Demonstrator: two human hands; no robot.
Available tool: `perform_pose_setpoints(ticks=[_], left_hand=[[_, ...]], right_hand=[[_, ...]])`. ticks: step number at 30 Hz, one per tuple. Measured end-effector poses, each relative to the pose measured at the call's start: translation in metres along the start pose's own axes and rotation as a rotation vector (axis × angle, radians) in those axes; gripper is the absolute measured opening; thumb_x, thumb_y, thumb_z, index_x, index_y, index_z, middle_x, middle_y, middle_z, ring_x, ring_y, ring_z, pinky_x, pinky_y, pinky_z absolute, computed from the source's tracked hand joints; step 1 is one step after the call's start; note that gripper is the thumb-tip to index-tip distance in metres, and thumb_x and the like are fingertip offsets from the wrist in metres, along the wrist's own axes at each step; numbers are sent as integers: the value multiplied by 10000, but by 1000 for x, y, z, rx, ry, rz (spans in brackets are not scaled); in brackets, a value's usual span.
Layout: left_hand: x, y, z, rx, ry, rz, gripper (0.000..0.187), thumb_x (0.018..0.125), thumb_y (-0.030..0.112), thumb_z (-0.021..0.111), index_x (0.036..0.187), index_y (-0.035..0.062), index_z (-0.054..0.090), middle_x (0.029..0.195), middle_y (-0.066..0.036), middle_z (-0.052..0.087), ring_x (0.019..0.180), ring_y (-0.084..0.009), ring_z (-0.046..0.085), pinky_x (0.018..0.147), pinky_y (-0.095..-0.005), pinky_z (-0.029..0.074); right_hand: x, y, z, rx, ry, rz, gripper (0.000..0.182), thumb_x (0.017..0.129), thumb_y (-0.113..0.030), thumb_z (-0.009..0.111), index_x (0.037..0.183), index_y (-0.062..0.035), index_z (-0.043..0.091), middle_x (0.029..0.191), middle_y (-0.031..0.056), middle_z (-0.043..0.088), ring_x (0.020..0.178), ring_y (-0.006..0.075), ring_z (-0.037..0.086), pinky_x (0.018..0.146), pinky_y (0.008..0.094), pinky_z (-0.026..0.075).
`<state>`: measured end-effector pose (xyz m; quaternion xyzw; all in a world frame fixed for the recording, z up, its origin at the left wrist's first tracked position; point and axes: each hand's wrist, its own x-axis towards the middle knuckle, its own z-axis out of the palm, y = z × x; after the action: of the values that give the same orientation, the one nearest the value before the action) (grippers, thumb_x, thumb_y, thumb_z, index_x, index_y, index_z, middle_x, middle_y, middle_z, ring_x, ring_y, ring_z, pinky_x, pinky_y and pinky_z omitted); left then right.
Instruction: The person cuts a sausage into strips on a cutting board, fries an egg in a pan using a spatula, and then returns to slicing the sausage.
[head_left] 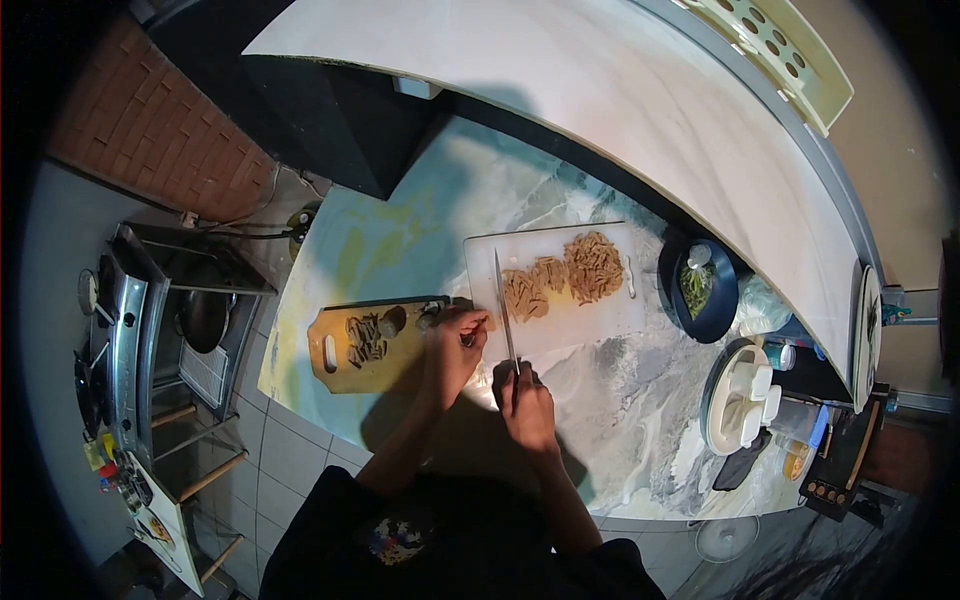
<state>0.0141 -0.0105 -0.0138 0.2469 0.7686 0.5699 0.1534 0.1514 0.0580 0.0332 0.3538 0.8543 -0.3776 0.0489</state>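
Note:
My right hand [528,405] is closed around the handle of a long knife [504,308], whose blade stands over the left part of a white cutting board [590,322]. My left hand [458,345] is at the board's left edge, fingers pressed together near a small pale piece too small to make out. Brown strips lie on the white board in a large pile [593,268] and smaller heaps [524,293]. Left of my left hand, a wooden board [332,322] carries dark grey slices [366,340].
At the right are a dark bowl [728,302] of greens, a plate [712,420] with white dishes and a dark cloth [742,462]. A raised white counter [600,70] curves along the far side. A stove [130,320] with a pan [204,318] stands left.

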Motion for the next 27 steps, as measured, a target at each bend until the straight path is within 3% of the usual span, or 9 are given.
perform_pose_setpoints(ticks=[4, 6, 19, 21, 25, 27], left_hand=[[0, 4, 0, -8, -3, -20, 189, 775, -29, 627, 962, -10, 651, 853, -140, 647, 740, -236, 683, 671, -296, 550], [0, 5, -1, 17, -1, -25, 194, 775, -32, 629, 967, -18, 649, 863, -139, 649, 749, -233, 684, 681, -297, 554], [-1, -6, 3, -14, -33, -48, 216, 784, -38, 632, 999, -28, 637, 867, -147, 659, 808, -226, 688, 729, -291, 548], [0, -6, 3, -34, -20, -50, 208, 782, -39, 635, 990, -30, 639, 867, -150, 661, 798, -226, 688, 725, -286, 545], [4, -2, 1, -25, -21, -33, 202, 780, -45, 633, 981, -35, 641, 868, -152, 661, 781, -221, 687, 710, -283, 544], [4, -3, 0, -21, -22, -13, 191, 782, -51, 626, 972, -43, 641, 867, -151, 658, 771, -217, 684, 697, -282, 544]], right_hand=[[2, 1, 6, -16, 29, -42, 196, 894, -115, 494, 1010, 43, 487, 884, 257, 578, 792, 411, 599, 636, 473, 493], [4, 2, 9, 35, 175, -211, 208, 919, -124, 463, 995, 66, 494, 797, 291, 596, 712, 459, 586, 605, 508, 470], [3, 4, 16, -81, 140, -179, 186, 891, -126, 491, 978, 38, 500, 768, 241, 598, 734, 418, 605, 610, 493, 489], [3, -1, 17, -252, 59, -74, 252, 866, -168, 541, 991, 48, 508, 815, 210, 612, 725, 358, 630, 606, 439, 521], [7, 2, 21, -268, 57, -62, 260, 865, -170, 535, 982, 60, 505, 810, 221, 616, 731, 353, 639, 605, 436, 523], [9, 3, 23, -176, 195, -231, 206, 886, -136, 471, 938, 62, 495, 757, 248, 612, 667, 411, 612, 575, 480, 492]])
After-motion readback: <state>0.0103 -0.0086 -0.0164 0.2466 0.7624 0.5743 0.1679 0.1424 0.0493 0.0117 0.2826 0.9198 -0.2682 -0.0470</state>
